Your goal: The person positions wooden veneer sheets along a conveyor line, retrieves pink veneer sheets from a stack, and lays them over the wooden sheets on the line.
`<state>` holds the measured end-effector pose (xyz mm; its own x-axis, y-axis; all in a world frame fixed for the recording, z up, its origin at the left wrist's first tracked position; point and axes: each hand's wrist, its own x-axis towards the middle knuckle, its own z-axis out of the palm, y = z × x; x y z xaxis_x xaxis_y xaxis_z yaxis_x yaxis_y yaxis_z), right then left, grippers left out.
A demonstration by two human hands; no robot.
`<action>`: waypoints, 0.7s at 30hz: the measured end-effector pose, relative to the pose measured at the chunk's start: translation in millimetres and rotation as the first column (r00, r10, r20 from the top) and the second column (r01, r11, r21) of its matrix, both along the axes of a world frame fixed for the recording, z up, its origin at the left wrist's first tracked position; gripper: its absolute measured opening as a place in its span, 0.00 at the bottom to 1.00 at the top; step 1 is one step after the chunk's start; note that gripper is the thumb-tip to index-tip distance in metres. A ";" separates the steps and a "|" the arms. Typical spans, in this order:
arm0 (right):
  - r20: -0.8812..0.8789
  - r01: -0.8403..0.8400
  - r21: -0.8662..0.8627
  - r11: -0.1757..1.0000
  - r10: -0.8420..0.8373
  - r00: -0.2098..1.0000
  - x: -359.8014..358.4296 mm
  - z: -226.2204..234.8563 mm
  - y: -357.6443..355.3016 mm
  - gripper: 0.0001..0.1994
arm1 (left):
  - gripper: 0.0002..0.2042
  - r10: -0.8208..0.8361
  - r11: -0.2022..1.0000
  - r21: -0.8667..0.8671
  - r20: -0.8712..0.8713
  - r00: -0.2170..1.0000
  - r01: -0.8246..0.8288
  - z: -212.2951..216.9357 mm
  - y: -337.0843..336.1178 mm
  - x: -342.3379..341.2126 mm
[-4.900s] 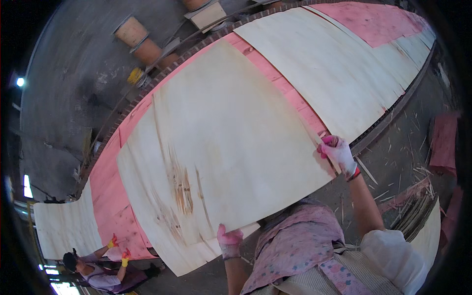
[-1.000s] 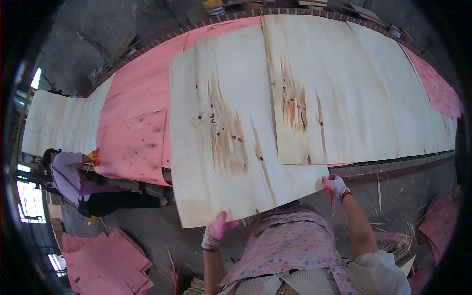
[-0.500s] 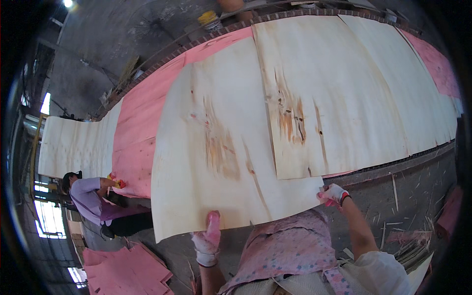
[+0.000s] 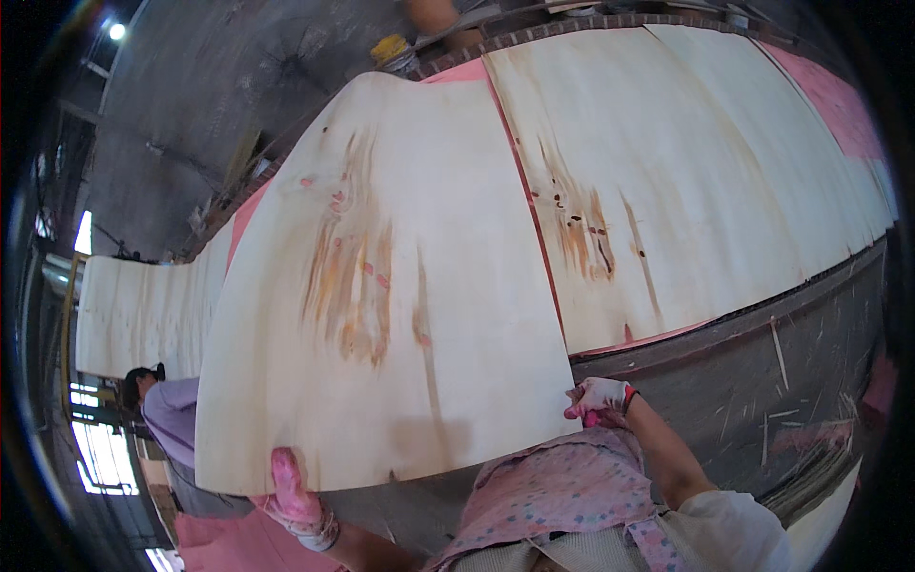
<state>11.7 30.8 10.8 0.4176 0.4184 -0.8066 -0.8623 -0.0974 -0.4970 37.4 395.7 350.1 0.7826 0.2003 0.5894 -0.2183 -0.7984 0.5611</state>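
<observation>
A large pale wood veneer sheet (image 4: 477,248) with brown streaks and knot holes spreads before me, its near edge lifted off the bench. My left hand (image 4: 294,496), in a pink-stained white glove, grips that edge near its left corner, thumb on top and fingers hidden beneath. At the near right corner my right hand (image 4: 602,398), gloved likewise, pinches the sheet. A second veneer sheet (image 4: 705,172) with matching marks lies to the right, a narrow red-pink gap between the two. Pink sheeting (image 4: 462,72) shows past the far edge.
A co-worker in a lilac top (image 4: 173,419) stands at the left, partly behind my sheet. More veneer (image 4: 143,310) lies beyond. Pink sheets (image 4: 248,543) are at lower left. A brick edging (image 4: 572,26) runs along the far side; wood splinters litter the floor at right.
Both hands have drawn the veneer sheet leftward, so it no longer runs under the right-hand sheet and now covers most of the pink area and part of the co-worker.
</observation>
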 end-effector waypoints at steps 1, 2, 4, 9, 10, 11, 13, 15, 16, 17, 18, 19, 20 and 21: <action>0.121 0.021 0.017 1.000 -0.023 0.992 4.7 -13.3 16.8 0.12 | 0.32 -0.002 0.990 0.140 0.055 0.998 -0.005 3.7 17.5 7.0; 0.241 0.041 0.033 0.999 -0.048 0.969 7.8 -25.2 31.3 0.09 | 0.32 -0.030 0.990 0.137 0.061 0.998 0.022 0.7 39.4 14.7; 0.257 0.093 0.029 0.995 -0.097 0.962 25.6 -14.4 60.8 0.09 | 0.34 -0.148 0.988 0.048 0.119 0.982 0.144 -13.9 98.2 26.9; 0.472 0.211 -0.196 0.958 -0.096 0.876 63.3 42.8 87.4 0.10 | 0.22 -0.051 0.644 -0.763 0.024 0.998 0.051 -93.2 195.2 95.3; 0.473 0.224 -0.200 0.954 -0.106 0.874 64.1 44.2 89.2 0.10 | 0.20 0.026 0.675 -0.732 -0.104 0.994 -0.095 -125.2 225.3 112.9; 0.392 0.334 -0.197 0.922 -0.239 0.889 68.1 49.0 91.5 0.09 | 0.18 -0.081 0.425 -0.905 -0.011 0.997 0.025 -144.2 222.0 131.8; 0.395 0.524 -0.090 0.847 -0.452 0.800 68.5 29.1 86.1 0.08 | 0.17 -0.160 0.666 -0.746 -0.162 0.974 -0.015 -230.4 289.4 156.9; 0.520 0.627 -0.014 0.779 -0.530 0.670 80.2 17.3 85.7 0.09 | 0.16 -0.174 0.682 -0.731 -0.201 0.964 -0.029 -267.6 274.1 178.1; 0.619 0.687 0.088 0.722 -0.580 0.530 88.3 19.6 85.4 0.10 | 0.15 -0.157 0.710 -0.702 -0.240 0.958 -0.059 -281.6 264.0 181.2; 0.473 0.681 0.119 0.722 -0.645 0.601 97.2 66.9 93.4 0.12 | 0.15 -0.152 0.704 -0.707 -0.245 0.958 -0.069 -295.7 261.3 179.9; 0.483 0.695 0.109 0.710 -0.649 0.588 100.0 52.1 84.2 0.12 | 0.14 -0.203 0.671 -0.742 -0.185 0.961 -0.001 -305.4 247.0 185.8; 0.510 0.719 0.011 0.695 -0.622 0.594 108.0 20.6 73.3 0.14 | 0.13 -0.254 0.635 -0.769 -0.123 0.959 0.069 -311.6 230.0 191.0; 0.530 0.729 -0.084 0.679 -0.590 0.610 113.7 1.5 66.0 0.15 | 0.13 -0.265 0.630 -0.773 -0.121 0.957 0.077 -309.8 212.7 191.6; 0.519 0.722 -0.091 0.686 -0.586 0.623 116.4 6.5 69.4 0.16 | 0.12 -0.216 0.565 -0.813 -0.311 0.925 -0.142 -301.3 199.2 189.8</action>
